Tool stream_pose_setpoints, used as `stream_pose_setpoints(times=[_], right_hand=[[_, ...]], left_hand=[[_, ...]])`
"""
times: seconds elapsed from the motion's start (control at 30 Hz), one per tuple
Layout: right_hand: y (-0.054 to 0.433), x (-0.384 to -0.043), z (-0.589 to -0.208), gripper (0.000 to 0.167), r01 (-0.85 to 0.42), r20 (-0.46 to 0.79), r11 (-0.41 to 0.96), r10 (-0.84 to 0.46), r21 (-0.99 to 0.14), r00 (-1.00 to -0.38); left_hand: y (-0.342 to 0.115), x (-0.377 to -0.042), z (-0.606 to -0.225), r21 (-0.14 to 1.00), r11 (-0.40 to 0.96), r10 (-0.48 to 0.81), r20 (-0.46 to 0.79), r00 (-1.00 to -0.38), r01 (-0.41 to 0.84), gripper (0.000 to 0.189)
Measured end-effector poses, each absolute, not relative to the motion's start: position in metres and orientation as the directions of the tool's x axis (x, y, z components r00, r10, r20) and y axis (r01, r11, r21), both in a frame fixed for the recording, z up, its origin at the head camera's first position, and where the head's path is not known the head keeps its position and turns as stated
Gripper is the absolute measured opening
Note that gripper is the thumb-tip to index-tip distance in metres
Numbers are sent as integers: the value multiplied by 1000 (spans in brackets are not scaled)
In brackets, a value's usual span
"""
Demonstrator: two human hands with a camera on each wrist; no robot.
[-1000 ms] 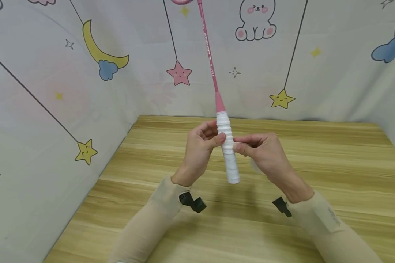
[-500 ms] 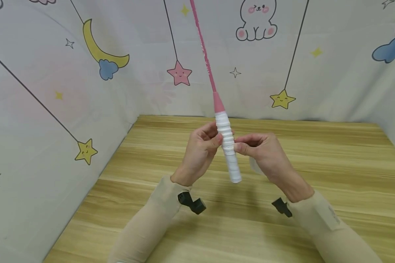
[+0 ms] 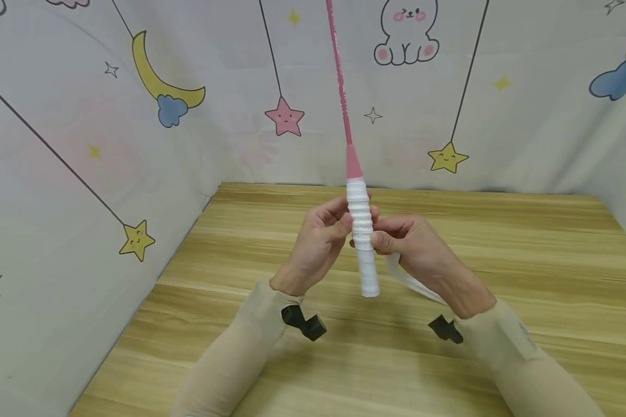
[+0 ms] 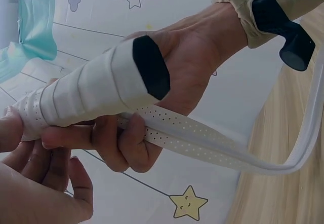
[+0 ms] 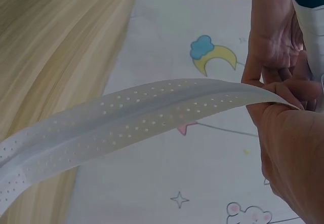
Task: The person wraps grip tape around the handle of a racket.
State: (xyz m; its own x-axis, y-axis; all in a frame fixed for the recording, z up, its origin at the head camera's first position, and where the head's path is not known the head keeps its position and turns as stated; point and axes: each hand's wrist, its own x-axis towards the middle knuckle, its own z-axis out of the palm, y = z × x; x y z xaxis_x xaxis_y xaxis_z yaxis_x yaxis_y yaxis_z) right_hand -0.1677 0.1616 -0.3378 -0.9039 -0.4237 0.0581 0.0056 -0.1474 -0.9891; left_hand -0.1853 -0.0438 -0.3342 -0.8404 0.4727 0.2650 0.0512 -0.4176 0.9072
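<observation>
A badminton racket with a pink shaft is held up over the table, its white handle pointing down. My left hand grips the wrapped part of the handle, thumb in front and fingers behind. On the other side my right hand pinches a perforated white grip tape against the handle. Ridged turns of this tape cover the upper handle; smoother white wrapping shows below, ending at a dark butt cap. In the right wrist view the loose grip tape runs away from the fingers in a long strip.
A wood-grain table lies beneath both hands. Behind and to the left hangs a white cloth backdrop printed with stars, a moon and a bear-like animal. Small black cameras, such as the left wrist camera, sit on both wrists.
The racket's shaft swung left, then back right, and the handle stands more upright. Ridged tape turns reach slightly lower. The loose tape now trails visibly below my right hand.
</observation>
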Motion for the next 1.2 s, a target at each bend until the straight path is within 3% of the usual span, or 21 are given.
stream_pose_setpoints(times=[0.2, 0.37, 0.57, 0.67, 0.73, 0.97, 1.2], right_hand=[[159, -166, -339, 17, -69, 148, -211, -387, -975, -910], [158, -163, -338, 19, -110, 162, -172, -323, -979, -933], [157, -161, -336, 28, -138, 153, -79, -246, -987, -957], [156, -160, -336, 21, -161, 166, -43, -221, -986, -961], [155, -160, -336, 16, -171, 172, -23, -204, -985, -964], [154, -159, -334, 30, -155, 142, 59, -177, -986, -974], [156, -160, -332, 31, -174, 152, 112, -183, -978, -971]], left_hand=[[-45, -186, -333, 902, -427, 510, 303, -805, 69, 99], [-47, -184, -331, 920, -372, 513, 315, -798, 124, 88], [-41, -178, -326, 941, -55, 329, 333, -883, 334, 48], [-34, -175, -326, 916, 110, 203, 359, -911, 386, 51], [-32, -172, -325, 914, 147, 155, 356, -921, 378, 49], [-32, -172, -325, 915, 119, 124, 371, -920, 385, 35], [-35, -175, -325, 923, 47, 137, 373, -918, 382, 30]])
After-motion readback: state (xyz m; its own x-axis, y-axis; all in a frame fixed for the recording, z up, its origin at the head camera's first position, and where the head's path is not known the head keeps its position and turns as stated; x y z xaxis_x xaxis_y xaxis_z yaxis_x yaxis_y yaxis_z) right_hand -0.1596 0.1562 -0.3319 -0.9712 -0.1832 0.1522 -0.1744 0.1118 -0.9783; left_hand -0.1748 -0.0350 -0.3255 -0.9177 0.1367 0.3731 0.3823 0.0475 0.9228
